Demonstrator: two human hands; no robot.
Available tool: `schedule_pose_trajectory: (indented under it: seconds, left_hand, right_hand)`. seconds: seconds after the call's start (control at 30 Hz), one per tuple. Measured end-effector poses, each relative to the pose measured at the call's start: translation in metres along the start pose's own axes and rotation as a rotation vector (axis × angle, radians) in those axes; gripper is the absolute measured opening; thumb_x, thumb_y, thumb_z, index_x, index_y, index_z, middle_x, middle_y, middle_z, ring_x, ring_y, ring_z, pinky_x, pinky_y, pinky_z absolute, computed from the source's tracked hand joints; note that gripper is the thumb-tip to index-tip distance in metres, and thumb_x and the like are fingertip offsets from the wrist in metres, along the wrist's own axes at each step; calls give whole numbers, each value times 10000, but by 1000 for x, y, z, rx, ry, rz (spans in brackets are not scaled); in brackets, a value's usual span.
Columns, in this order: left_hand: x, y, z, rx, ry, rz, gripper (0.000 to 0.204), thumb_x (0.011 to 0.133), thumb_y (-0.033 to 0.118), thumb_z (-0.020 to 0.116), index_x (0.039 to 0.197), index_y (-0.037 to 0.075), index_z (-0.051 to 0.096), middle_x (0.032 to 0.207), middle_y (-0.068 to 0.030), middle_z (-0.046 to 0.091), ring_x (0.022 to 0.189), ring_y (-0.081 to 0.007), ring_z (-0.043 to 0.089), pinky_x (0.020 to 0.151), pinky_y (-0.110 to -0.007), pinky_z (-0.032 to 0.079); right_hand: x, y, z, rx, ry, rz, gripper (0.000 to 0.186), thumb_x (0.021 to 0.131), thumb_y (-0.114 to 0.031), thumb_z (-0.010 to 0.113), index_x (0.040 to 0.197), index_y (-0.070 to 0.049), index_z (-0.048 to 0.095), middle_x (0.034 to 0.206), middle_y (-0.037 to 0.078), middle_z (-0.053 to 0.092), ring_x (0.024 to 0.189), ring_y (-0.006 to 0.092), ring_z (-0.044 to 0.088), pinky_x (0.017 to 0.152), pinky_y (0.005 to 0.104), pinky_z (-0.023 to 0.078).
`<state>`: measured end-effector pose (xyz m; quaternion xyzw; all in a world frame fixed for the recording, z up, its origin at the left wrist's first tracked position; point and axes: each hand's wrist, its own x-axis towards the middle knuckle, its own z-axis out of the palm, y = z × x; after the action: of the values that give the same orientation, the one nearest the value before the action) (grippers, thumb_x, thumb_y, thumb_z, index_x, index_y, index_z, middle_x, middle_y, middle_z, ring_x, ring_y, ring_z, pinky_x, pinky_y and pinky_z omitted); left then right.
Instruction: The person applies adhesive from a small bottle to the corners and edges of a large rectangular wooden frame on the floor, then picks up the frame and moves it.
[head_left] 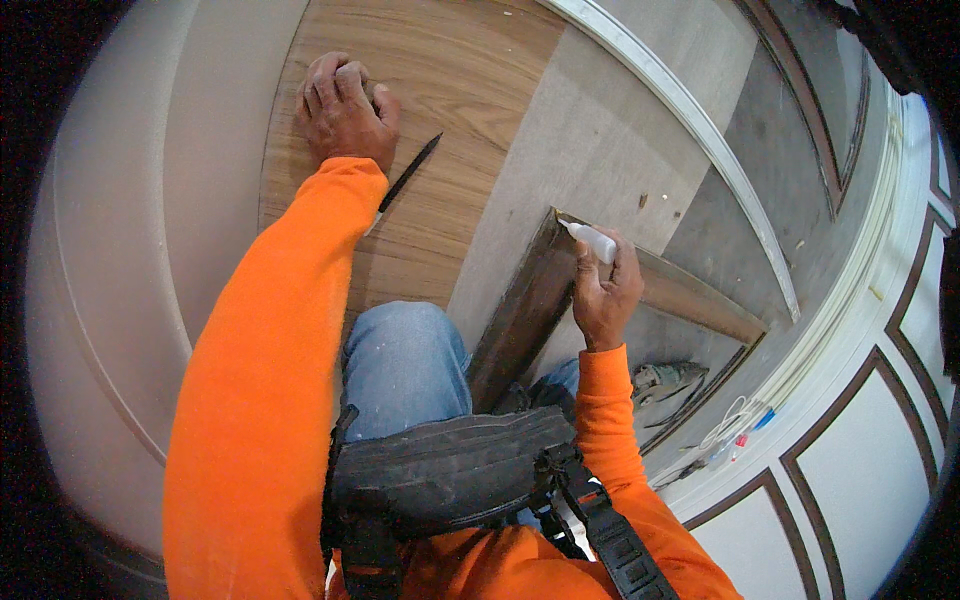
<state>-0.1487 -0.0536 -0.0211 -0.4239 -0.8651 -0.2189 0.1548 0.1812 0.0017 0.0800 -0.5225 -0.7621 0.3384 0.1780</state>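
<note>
Your right hand (607,290) pinches a small white plastic bottle (598,244), its narrow tip angled at the brown wooden frame's (528,305) corner, presumably for control. Your half-curled left hand (348,112) rests on the brown wood-grain panel (455,75), likely for support; its grip cannot be determined. No writing is legible.

No writing (or numbers) can be read.

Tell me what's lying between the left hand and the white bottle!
The head view shows a black pen-like thing on brown wood-grain board, then paler grey board, between the left hand and the white bottle.
</note>
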Motion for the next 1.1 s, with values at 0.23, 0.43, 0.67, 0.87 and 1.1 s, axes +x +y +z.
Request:
schedule_pose_trajectory:
  seconds: [0.23, 0.43, 0.67, 0.87, 1.1]
  left_hand:
    - [1, -2, 0, -3, 19, 17, 290, 780, 200, 650, 1031, 118, 529, 1223, -90, 529, 1224, -319, 497, 1012, -507, 390]
    - [1, -1, 1, -12, 30, 11, 278, 784, 198, 644, 1024, 128, 523, 1229, -85, 531, 1211, -315, 503, 989, -491, 394]
    - [0, -2, 2, -33, 1, -20, 292, 784, 212, 658, 1027, 133, 517, 1231, -79, 534, 1219, -316, 491, 983, -496, 385]
    - [0, -5, 4, -39, 12, 4, 296, 782, 208, 655, 1035, 136, 519, 1234, -92, 538, 1219, -320, 488, 1001, -504, 364]
    - [-2, -7, 6, -46, 4, 10, 277, 782, 197, 648, 1022, 132, 528, 1244, -94, 535, 1223, -324, 487, 1005, -508, 360]
  right_hand:
    - [-2, 0, 0, -10, -3, 14, 218, 889, -147, 725, 1053, -21, 658, 1040, 155, 703, 1004, 330, 673, 956, 408, 492]
    - [-8, 1, -4, -31, 5, 46, 227, 879, -140, 732, 1060, -27, 655, 1050, 146, 698, 1019, 335, 667, 960, 418, 489]
    - [-13, 1, -4, -8, 46, 30, 227, 884, -139, 727, 1065, -26, 651, 1042, 145, 697, 997, 329, 669, 941, 412, 499]
    - [-15, 5, 0, 15, 57, 70, 232, 881, -148, 734, 1065, -25, 665, 1051, 150, 702, 1019, 326, 671, 943, 410, 501]
    - [-18, 5, 5, 67, 69, 107, 234, 883, -159, 732, 1069, -30, 672, 1060, 150, 705, 1058, 337, 666, 963, 411, 496]
